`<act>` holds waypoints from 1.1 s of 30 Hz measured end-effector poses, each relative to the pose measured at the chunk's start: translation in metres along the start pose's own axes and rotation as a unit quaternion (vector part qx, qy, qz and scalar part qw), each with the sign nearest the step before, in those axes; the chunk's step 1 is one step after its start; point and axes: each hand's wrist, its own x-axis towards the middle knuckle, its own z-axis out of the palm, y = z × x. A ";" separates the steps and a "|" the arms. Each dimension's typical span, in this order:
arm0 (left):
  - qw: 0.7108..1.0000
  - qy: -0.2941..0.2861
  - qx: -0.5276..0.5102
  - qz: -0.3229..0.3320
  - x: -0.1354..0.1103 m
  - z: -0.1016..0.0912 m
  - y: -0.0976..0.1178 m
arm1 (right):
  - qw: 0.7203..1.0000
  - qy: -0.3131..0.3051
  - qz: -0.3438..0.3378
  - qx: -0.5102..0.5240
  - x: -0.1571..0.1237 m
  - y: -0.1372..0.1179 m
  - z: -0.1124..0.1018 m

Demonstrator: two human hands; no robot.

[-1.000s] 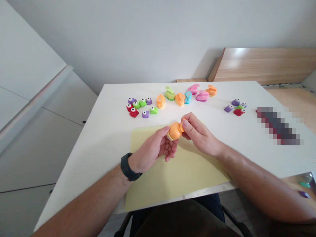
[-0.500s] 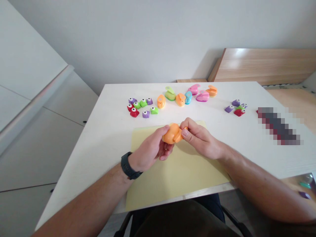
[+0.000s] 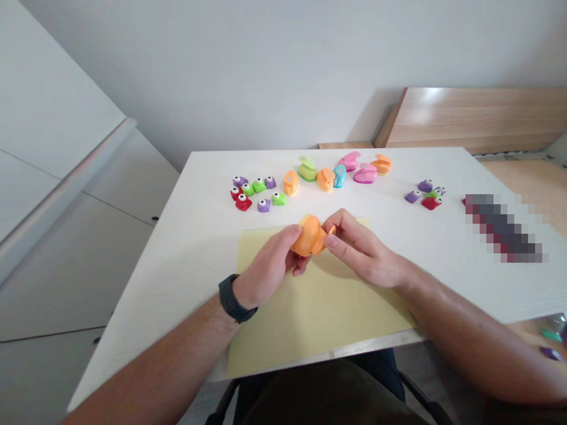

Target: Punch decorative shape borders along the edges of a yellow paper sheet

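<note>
An orange craft paper punch (image 3: 309, 237) is held above a pale yellow sheet (image 3: 328, 310). My left hand (image 3: 272, 260) wraps round its rounded body, thumb on top and fingers curled beneath. The thumb and forefinger of my right hand (image 3: 365, 251) pinch the punch's lever at its right end. Part of that lever is hidden by the fingers, and the underside of the punch cannot be seen.
Larger punches, including a green punch (image 3: 306, 169), a blue punch (image 3: 339, 176) and a pink punch (image 3: 365, 173), stand along the white table's (image 3: 177, 230) back. Small punches (image 3: 259, 185) cluster at left, others (image 3: 432, 203) at right. A pixelated dark object (image 3: 505, 230) lies far right.
The orange punch has tilted slightly upward in my hands, and its lever end shows a little more. My right fingers have loosened slightly around the lever. The view has shifted a little.
</note>
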 end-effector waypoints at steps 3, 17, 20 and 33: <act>0.997 0.005 0.051 0.060 -0.002 0.001 0.003 | 0.999 0.027 0.016 -0.025 0.002 0.001 0.003; 0.956 0.055 0.261 0.119 -0.012 0.011 0.010 | 0.998 0.014 0.042 -0.043 0.001 0.001 0.008; 0.943 0.062 0.301 0.129 -0.014 0.012 0.011 | 0.999 0.012 0.043 -0.018 0.000 0.002 0.011; 0.959 0.038 0.257 0.113 -0.014 0.013 0.010 | 0.999 -0.013 0.029 0.033 0.000 0.000 0.014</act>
